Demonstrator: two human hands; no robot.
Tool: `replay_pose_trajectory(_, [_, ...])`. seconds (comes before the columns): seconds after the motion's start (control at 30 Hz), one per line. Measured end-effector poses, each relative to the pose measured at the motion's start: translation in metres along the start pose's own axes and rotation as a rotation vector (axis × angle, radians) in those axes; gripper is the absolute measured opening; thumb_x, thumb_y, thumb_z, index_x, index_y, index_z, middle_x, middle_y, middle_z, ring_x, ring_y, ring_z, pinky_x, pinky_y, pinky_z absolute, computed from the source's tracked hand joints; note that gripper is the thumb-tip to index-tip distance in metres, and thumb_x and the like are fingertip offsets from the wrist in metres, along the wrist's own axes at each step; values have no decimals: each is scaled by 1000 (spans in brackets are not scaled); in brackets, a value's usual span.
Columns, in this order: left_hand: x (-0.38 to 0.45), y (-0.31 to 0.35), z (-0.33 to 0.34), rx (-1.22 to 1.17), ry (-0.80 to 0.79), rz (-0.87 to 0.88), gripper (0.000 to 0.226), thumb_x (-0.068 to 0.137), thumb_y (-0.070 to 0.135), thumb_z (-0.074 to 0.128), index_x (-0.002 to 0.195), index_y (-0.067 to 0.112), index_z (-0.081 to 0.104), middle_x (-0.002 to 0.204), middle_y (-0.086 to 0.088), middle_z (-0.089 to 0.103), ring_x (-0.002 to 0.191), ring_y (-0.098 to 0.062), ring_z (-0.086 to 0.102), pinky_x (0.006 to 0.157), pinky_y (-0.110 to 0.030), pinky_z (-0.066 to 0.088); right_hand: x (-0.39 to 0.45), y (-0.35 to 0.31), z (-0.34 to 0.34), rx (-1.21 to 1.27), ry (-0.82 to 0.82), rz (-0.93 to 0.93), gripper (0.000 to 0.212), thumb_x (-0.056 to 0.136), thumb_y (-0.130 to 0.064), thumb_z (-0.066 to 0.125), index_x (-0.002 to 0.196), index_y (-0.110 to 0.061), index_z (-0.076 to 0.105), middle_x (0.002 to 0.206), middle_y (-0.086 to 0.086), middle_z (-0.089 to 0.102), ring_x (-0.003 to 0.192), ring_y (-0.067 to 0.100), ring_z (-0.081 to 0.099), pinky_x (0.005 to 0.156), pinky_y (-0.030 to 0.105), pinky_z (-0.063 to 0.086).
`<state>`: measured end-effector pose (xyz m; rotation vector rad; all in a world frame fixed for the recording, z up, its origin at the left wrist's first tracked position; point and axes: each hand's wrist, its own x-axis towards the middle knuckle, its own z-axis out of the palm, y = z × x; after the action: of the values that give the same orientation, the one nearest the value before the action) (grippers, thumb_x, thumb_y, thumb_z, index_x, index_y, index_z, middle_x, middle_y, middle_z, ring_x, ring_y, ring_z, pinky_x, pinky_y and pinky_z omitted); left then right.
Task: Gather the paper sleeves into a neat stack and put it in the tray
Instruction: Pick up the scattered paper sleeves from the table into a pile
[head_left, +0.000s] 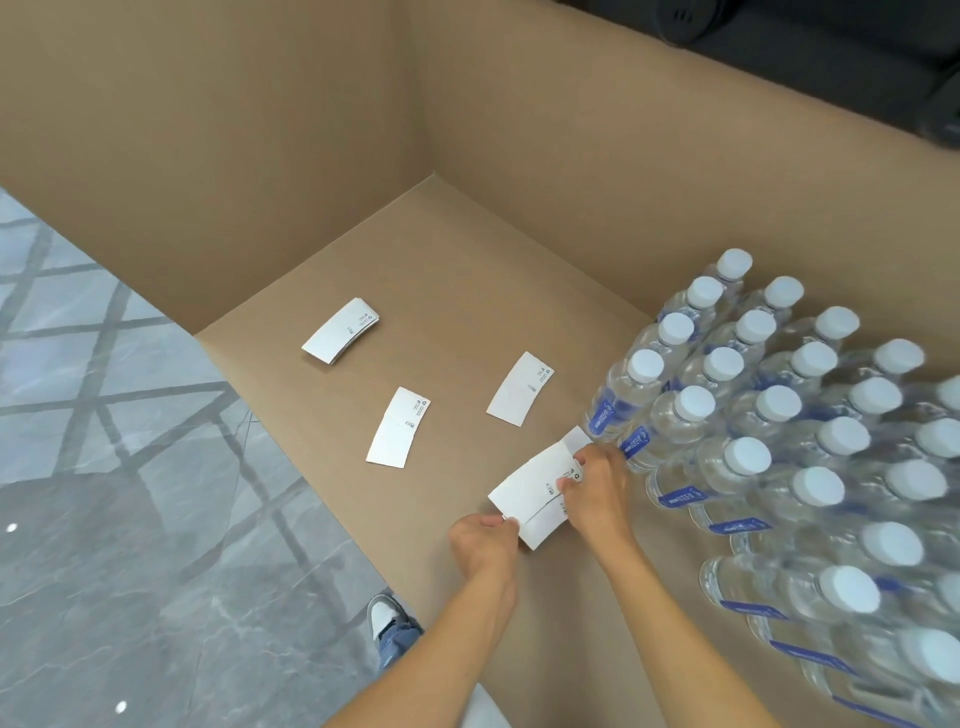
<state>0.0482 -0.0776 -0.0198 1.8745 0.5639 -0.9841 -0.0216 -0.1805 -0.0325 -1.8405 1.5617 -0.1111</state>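
Sleeves (535, 493) pinched at both ends, my left hand (485, 540) near corner, right hand (592, 486) far end, squaring first few beside bottles (753, 415). Gathering step. Three (397, 427) loose on cardboard (441, 291); next, reach nearest, add. Tray not seen

hands (540, 514) pinching sleeves (535, 493), bottles (779, 415) beside

Capped water bottles (779, 441) crowd the cardboard's right; perhaps marble floor (104, 493) left
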Motion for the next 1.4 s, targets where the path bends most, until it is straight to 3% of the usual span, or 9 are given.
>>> replay_pose_trajectory(0.17, [2, 7, 18, 18, -10, -46, 15, 79, -7, 66, 74, 4, 59, 77, -15, 63, 69, -26, 58, 68, -27, 48, 13, 2, -2, -83, 18, -6, 33, 88, -5, 67, 120, -1, 59, 128, 18, 58, 116, 39, 54, 100, 48, 45])
replay_pose_trajectory(0.33, [5, 9, 24, -3, -25, -103, 31, 81, -7, 61, 62, 10, 45, 63, -5, 52, 71, -24, 52, 49, -18, 35, 16, 4, 3, -215, 36, 4, 31, 92, -9, 63, 121, -4, 58, 131, 17, 57, 114, 41, 54, 98, 41, 42])
replay_pose_trajectory(0.43, [6, 7, 27, -14, -29, -118, 24, 81, -8, 63, 70, 7, 49, 66, -8, 54, 70, -27, 52, 51, -21, 38, 15, 6, 6, -234, 53, 15, 28, 93, -9, 62, 121, -4, 58, 134, 15, 55, 113, 40, 53, 98, 39, 39])
replay_pose_trajectory(0.73, [6, 2, 24, -10, -35, -54, 13, 83, -2, 66, 82, 6, 56, 76, -12, 61, 71, -27, 56, 52, -21, 42, 15, 12, 4, -10, 2, 94, 33, 88, -6, 65, 120, -4, 60, 124, 20, 61, 117, 41, 53, 97, 45, 46])
replay_pose_trajectory(0.97, [13, 12, -1, -36, -33, 34, 16, 86, -4, 67, 93, 5, 57, 72, -8, 60, 57, -17, 50, 53, -24, 44, 6, -1, 13, 265, -54, 126, 22, 82, 4, 67, 103, -1, 66, 104, 15, 74, 95, 31, 69, 76, 31, 54])
replay_pose_trajectory(1.1, [24, 28, -11, -38, -61, 57, 18, 85, -6, 66, 82, 9, 56, 69, -5, 61, 59, -15, 55, 54, -23, 46, 11, -20, 18, 309, -58, 90, 20, 81, 6, 63, 97, -6, 65, 97, 9, 72, 86, 25, 67, 56, 18, 45])
replay_pose_trajectory(1.2, [36, 49, -13, -33, -93, 75, 22, 86, -5, 66, 78, 10, 54, 69, -5, 60, 59, -16, 55, 58, -24, 47, 26, -39, 21, 273, -46, 67, 21, 83, 3, 63, 104, -2, 65, 108, 14, 68, 96, 30, 67, 70, 29, 53])
replay_pose_trajectory(1.27, [43, 64, -12, -26, -118, 75, 24, 87, -6, 65, 75, 10, 52, 68, -5, 59, 58, -16, 54, 57, -24, 47, 38, -52, 22, 234, -44, 65, 21, 85, 2, 60, 106, -1, 65, 114, 17, 64, 100, 33, 65, 73, 29, 49])
replay_pose_trajectory(1.4, [55, 91, -5, -6, -160, 52, 25, 87, -4, 64, 73, 10, 49, 67, -6, 55, 61, -21, 51, 58, -24, 45, 68, -77, 21, 198, -25, 40, 17, 87, 4, 55, 94, -9, 64, 117, 18, 62, 103, 33, 63, 76, 29, 47])
